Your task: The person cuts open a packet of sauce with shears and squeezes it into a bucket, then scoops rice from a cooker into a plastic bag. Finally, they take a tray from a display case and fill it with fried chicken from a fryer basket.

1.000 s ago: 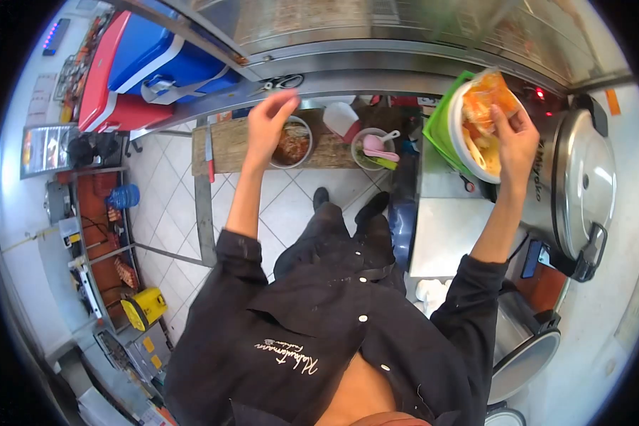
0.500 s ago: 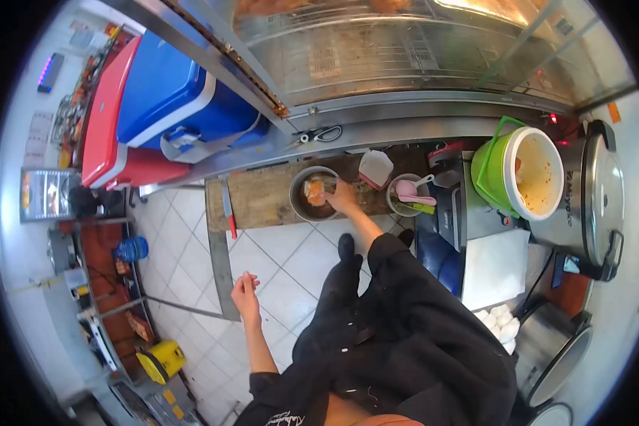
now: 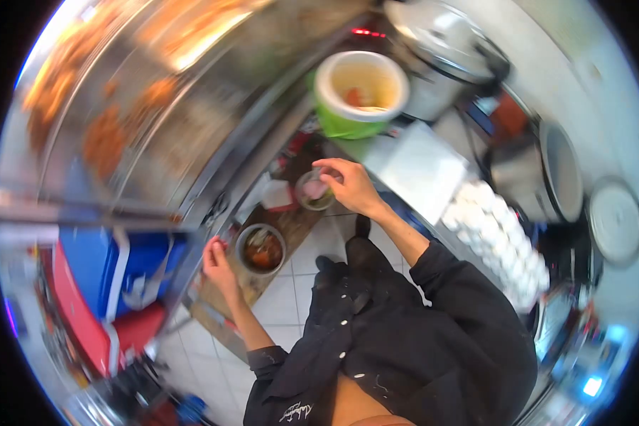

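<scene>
My right hand (image 3: 353, 188) is above a small tub (image 3: 318, 204) with a pink scoop (image 3: 314, 188) in it. Its thumb and bent fingers are apart, and I see nothing held. My left hand (image 3: 219, 266) is beside a round metal bowl (image 3: 243, 250), its fingers loosely curled together and somewhat blurred. Reddish-brown food (image 3: 264, 248) with paler bits lies in the bowl. Both bowl and tub stand on a wooden board (image 3: 263, 280). Between them is a small white-and-red carton (image 3: 277, 194).
A lit glass display case (image 3: 192, 135) runs along the upper left. A green bucket (image 3: 344, 124) with a white rim stands beyond the tub. To the right are a white sheet (image 3: 419, 170), many white rounded pieces (image 3: 497, 238) and large metal pots (image 3: 532, 167). Coolers (image 3: 89, 266) stand at left.
The view has swung to the right. My right hand has left the food in the bowl and moved over to the tub with the scoop. My left hand has come up beside the bowl.
</scene>
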Demonstrator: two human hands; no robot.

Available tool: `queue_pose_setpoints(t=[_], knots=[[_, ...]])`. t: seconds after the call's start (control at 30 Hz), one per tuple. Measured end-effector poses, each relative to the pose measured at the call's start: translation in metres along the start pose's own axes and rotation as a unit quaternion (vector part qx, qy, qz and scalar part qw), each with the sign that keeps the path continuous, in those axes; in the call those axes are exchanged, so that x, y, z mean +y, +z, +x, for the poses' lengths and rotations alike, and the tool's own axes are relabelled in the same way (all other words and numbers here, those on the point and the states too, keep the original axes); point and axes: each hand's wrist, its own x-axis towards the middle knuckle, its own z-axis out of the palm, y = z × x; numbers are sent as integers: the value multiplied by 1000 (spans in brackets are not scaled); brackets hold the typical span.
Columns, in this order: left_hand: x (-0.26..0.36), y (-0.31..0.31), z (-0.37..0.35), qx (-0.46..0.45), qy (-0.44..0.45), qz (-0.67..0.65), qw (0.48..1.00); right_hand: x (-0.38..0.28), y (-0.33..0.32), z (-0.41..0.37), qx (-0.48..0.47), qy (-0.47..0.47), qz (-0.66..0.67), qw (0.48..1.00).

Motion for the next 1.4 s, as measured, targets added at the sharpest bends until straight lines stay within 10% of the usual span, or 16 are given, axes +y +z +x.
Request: queue_pose_setpoints(t=[0.23, 0.33, 0.53, 0.63, 0.7, 0.83, 1.03, 1.17, 1.23, 1.4], knots=[[58, 152, 18, -173, -4, -5, 985, -57, -247, -78, 344, -77, -211, 912], [56, 215, 2, -255, 8, -15, 967, -85, -382, -114, 423, 88, -363, 826], [56, 324, -27, -76, 60, 56, 994, 50, -625, -175, 165, 430, -497, 736], [75, 369, -39, 16, 108, 58, 992, 94, -653, -172, -12, 451, -595, 665], [81, 385, -41, -13, 135, 58, 989, 147, -676, -176, -88, 249, -651, 712], [113, 441, -69, -64, 191, 68, 977, 196, -699, -160, -203, 229, -631, 713], [125, 495, -109, -254, 271, 141, 918, 238, -733, -173, -320, 85, -800, 501], [131, 556, -142, -415, 192, 94, 884, 200, -713, -175, -342, 308, -758, 462], [135, 589, -159, -522, 104, 76, 843, 169, -701, -180, -193, 486, -662, 537], [157, 667, -214, -690, -27, 27, 722, 140, -668, -183, -76, 513, -618, 591]])
